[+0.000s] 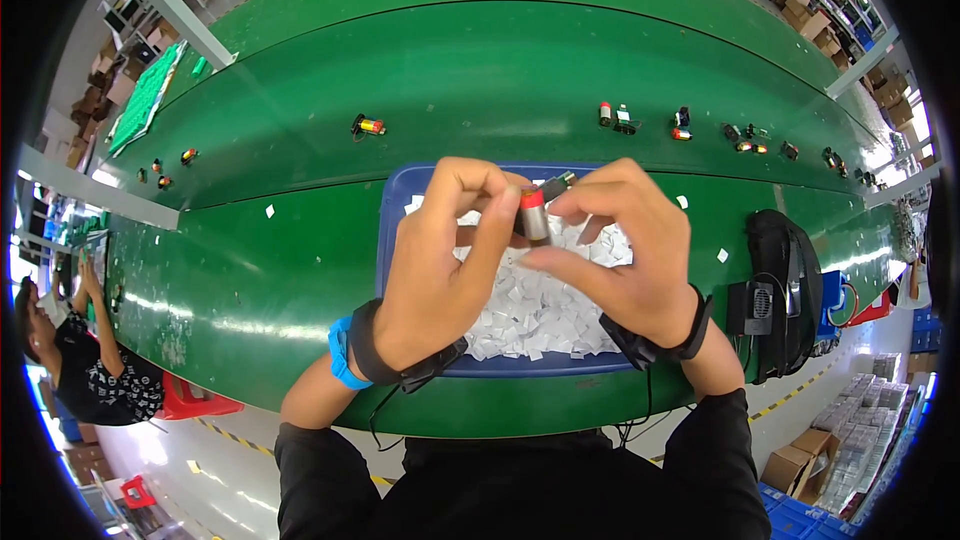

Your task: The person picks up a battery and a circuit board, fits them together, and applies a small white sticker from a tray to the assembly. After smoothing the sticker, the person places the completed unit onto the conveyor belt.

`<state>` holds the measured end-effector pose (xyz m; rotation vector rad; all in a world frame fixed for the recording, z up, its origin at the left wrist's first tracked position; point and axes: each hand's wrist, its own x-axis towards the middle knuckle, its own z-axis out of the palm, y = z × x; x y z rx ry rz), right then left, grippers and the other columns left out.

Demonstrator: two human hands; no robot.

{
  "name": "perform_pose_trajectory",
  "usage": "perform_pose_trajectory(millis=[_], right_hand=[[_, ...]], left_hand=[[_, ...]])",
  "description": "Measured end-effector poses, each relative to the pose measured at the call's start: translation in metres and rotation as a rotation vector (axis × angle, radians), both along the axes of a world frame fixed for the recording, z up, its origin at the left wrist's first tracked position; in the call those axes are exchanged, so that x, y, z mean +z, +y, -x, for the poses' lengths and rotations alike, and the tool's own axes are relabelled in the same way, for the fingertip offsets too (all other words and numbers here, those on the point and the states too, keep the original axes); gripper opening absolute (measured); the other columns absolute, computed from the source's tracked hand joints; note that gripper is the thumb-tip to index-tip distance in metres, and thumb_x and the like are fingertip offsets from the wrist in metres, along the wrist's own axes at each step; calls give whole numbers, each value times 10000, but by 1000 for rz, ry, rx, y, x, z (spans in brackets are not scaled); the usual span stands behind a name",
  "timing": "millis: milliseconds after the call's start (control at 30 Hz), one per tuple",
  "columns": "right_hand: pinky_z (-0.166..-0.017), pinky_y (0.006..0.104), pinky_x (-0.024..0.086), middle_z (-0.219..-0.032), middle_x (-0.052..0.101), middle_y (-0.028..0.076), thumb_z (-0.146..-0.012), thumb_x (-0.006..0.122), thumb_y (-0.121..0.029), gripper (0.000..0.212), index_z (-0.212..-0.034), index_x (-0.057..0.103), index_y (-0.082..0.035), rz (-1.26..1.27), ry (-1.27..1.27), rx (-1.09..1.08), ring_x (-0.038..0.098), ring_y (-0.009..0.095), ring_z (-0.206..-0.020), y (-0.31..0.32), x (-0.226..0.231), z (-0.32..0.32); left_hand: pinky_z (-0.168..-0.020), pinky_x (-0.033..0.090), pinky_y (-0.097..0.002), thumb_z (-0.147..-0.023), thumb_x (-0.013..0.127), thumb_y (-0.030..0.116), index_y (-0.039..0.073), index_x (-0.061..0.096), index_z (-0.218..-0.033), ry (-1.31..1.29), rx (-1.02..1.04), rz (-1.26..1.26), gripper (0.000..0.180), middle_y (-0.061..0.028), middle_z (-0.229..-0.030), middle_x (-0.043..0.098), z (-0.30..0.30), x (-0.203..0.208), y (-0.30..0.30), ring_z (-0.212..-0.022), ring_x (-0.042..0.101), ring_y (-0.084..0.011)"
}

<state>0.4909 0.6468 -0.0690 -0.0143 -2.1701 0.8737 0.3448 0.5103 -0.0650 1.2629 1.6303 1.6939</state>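
Observation:
Above the blue tray (386,250), my left hand (440,265) pinches a small red-topped silver cylinder (535,220) between thumb and fingers. A small dark green piece (556,186) juts out beside the cylinder's red end; whether it is joined on cannot be seen. From the other side my right hand (635,240) curls its fingers around the same cylinder, its thumb at the lower end. Under both hands, the tray holds a heap of small white paper-like squares (535,315). Black straps circle both wrists, with a blue band on the left one.
Several similar cylinder assemblies lie on the green bench, including one assembly (370,127) beyond the tray and another cylinder (605,114) farther right. A black bag (780,290) and a dark box (748,308) sit at right. Another person (85,360) is at the left.

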Motion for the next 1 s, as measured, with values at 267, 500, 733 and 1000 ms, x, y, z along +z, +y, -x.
perform_pose_trajectory(millis=[267, 500, 733, 1000], right_hand=[[-664, 249, 570, -1030, 685, 122, -779, 856, 4, 421, -1147, 652, -13, 14, -37, -23, 697, 183, -874, 7, -4, 2], [-706, 270, 609, -1161, 665, 150, -885, 744, 39, 312, -1170, 619, 31, 466, -75, 112, 691, 157, -907, 5, 7, -3], [-659, 256, 595, -1111, 685, 92, -915, 758, -53, 307, -1193, 639, -1, 735, -60, 148, 703, 117, -829, 3, 1, 0], [-652, 273, 593, -1144, 665, 131, -864, 772, 21, 307, -1143, 644, 11, 558, -165, 115, 696, 167, -886, 8, 10, -3]], left_hand=[[-743, 597, -320, -1077, 512, 148, -10, 479, -1138, 107, -72, 5, 172, -169, -1104, 672, 3, -6, 3, -891, 682, -175], [-679, 609, -327, -1113, 443, 238, 3, 500, -1089, -234, -72, 39, 244, -154, -1168, 604, 5, 0, 1, -895, 671, -171], [-624, 573, -291, -1082, 536, 224, -7, 529, -1198, -447, -83, 92, 259, -129, -1120, 629, 15, 5, 4, -840, 673, -159], [-612, 550, -255, -1027, 646, 223, 4, 647, -1205, -80, -63, 149, 282, -48, -908, 665, 12, 2, 4, -794, 656, -110]])
